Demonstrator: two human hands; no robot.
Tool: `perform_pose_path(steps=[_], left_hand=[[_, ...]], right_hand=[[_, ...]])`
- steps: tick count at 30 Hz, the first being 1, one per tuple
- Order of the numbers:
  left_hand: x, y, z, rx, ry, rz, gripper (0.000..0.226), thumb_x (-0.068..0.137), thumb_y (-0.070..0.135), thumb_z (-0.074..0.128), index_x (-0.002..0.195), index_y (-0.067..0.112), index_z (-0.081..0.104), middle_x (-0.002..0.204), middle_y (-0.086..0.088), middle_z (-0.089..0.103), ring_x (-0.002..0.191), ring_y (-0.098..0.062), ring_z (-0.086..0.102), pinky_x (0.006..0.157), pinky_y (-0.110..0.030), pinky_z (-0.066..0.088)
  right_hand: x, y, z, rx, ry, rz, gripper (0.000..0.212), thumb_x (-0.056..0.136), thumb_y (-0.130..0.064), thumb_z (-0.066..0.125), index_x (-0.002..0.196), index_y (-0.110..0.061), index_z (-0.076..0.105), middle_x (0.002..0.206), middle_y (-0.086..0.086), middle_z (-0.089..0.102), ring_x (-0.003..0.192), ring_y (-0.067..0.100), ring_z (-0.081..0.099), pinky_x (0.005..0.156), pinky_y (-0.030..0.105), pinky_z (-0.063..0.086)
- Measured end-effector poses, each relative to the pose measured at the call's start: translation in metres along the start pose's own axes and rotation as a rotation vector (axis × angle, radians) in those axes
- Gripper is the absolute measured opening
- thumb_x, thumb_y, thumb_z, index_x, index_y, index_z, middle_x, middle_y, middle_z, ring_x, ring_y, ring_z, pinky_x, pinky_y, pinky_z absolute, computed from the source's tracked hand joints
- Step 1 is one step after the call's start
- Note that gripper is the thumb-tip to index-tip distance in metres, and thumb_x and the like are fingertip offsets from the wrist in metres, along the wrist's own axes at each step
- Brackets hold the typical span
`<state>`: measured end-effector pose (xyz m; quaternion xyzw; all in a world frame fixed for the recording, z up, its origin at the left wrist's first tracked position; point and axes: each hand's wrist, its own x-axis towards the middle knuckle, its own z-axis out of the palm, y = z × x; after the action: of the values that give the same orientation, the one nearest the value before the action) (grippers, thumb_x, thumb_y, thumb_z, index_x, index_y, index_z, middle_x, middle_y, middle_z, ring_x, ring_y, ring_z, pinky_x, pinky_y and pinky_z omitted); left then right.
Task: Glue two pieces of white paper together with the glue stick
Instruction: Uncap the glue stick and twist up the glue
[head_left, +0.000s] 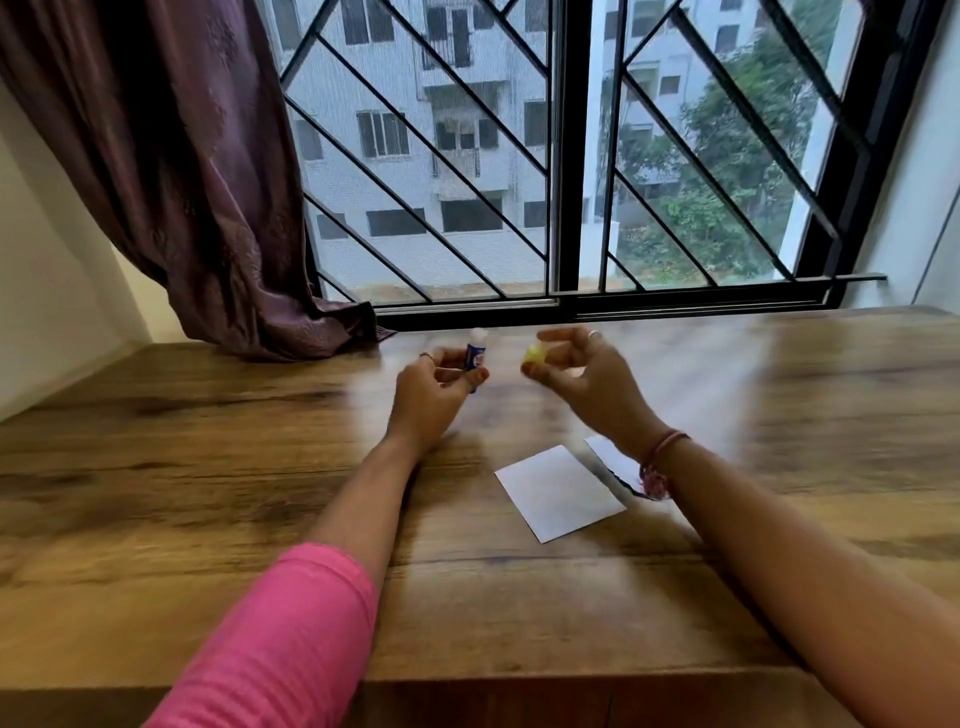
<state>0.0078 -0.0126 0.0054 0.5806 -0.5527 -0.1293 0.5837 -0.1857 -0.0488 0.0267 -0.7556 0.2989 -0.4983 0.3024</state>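
Our left hand (431, 384) grips the light, rigid glue stick (475, 358); right hand (587, 374) pinches its yellow cap (535, 356). Flimsy paper (558, 493) lies at 5 o'clock.

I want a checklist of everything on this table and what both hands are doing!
Surface: wooden table, bare grain.
Job's things: glue stick, uncapped, in left hand; yellow cap in right hand; white paper flat; second paper partly under the right wrist.
Clutter: nothing seen.
Grippers: both hands raised above the table, apart.
Cables: nothing seen.
Surroundings: purple curtain, barred window.
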Motion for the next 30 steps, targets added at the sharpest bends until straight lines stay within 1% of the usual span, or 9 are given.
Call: perform_pose_path(steps=[5,9,14,17,20,22,25,28,30], left_hand=[[0.005,-0.001,-0.010,-0.152,0.184,-0.037,0.021,0.078,0.017,0.078,0.094,0.016,0.064,0.082,0.006,0.069,0.066,0.005,0.066,0.065,-0.013,0.051],[0.005,0.000,-0.011,-0.180,0.183,-0.068,0.025,0.077,0.020,0.079,0.097,0.014,0.065,0.086,0.005,0.070,0.070,0.005,0.066,0.064,-0.011,0.050],[0.004,0.007,-0.009,-0.238,0.159,-0.092,0.025,0.077,0.021,0.079,0.096,0.016,0.065,0.089,0.002,0.071,0.071,0.004,0.066,0.062,-0.009,0.048],[0.001,0.015,-0.007,-0.303,0.123,-0.110,0.024,0.077,0.020,0.079,0.096,0.014,0.065,0.088,0.001,0.071,0.071,0.003,0.067,0.061,-0.009,0.048],[-0.003,0.024,-0.004,-0.373,0.063,-0.139,0.024,0.077,0.023,0.078,0.096,0.017,0.065,0.091,0.001,0.071,0.082,-0.005,0.067,0.073,-0.019,0.051],[-0.007,0.031,-0.001,-0.459,0.022,-0.166,0.022,0.080,0.022,0.075,0.099,0.018,0.066,0.093,0.000,0.071,0.091,-0.012,0.066,0.083,-0.026,0.051],[-0.017,0.041,0.006,-0.561,-0.024,-0.186,0.020,0.082,0.019,0.073,0.100,0.018,0.066,0.093,0.000,0.072,0.099,-0.018,0.066,0.087,-0.029,0.050],[-0.025,0.050,0.012,-0.597,-0.061,-0.166,0.021,0.079,0.019,0.074,0.098,0.015,0.066,0.092,-0.006,0.071,0.098,-0.027,0.067,0.091,-0.038,0.051],[-0.030,0.056,0.015,-0.623,-0.074,-0.143,0.022,0.076,0.021,0.075,0.094,0.014,0.066,0.087,-0.005,0.072,0.092,-0.023,0.067,0.087,-0.036,0.052]], right_hand=[[-0.006,0.011,0.018,-0.251,-0.223,0.028,0.029,0.076,-0.026,0.076,0.102,-0.021,0.066,0.083,-0.015,0.064,0.079,0.001,0.060,0.079,0.025,0.049],[-0.009,0.015,0.021,-0.417,-0.303,0.079,0.025,0.080,-0.027,0.072,0.104,-0.023,0.066,0.097,-0.006,0.072,0.096,0.010,0.064,0.090,0.036,0.047],[-0.007,0.012,0.017,-0.492,-0.372,0.131,0.037,0.082,-0.031,0.069,0.118,-0.027,0.058,0.112,-0.009,0.070,0.109,0.010,0.060,0.098,0.041,0.040],[-0.003,0.008,0.008,-0.330,-0.308,0.088,0.038,0.085,-0.019,0.067,0.121,-0.016,0.057,0.116,0.000,0.068,0.110,0.014,0.061,0.099,0.039,0.044],[-0.003,0.000,0.001,-0.010,-0.187,0.127,0.037,0.083,-0.012,0.068,0.119,-0.006,0.057,0.113,0.012,0.068,0.102,0.020,0.066,0.092,0.032,0.052],[-0.006,-0.006,0.000,0.148,-0.195,0.187,0.042,0.081,-0.018,0.072,0.118,-0.007,0.057,0.110,0.010,0.068,0.094,0.012,0.069,0.078,0.021,0.055],[-0.015,-0.017,0.008,0.293,-0.237,0.221,0.044,0.078,-0.021,0.075,0.116,-0.009,0.057,0.098,0.000,0.071,0.077,-0.001,0.069,0.057,0.007,0.047],[-0.021,-0.022,0.013,0.408,-0.202,0.238,0.039,0.078,-0.022,0.075,0.111,-0.010,0.058,0.092,0.002,0.074,0.077,0.004,0.070,0.055,0.010,0.047],[-0.023,-0.024,0.012,0.474,-0.161,0.263,0.033,0.078,-0.023,0.074,0.105,-0.014,0.057,0.091,0.001,0.075,0.080,0.009,0.071,0.055,0.013,0.046]])
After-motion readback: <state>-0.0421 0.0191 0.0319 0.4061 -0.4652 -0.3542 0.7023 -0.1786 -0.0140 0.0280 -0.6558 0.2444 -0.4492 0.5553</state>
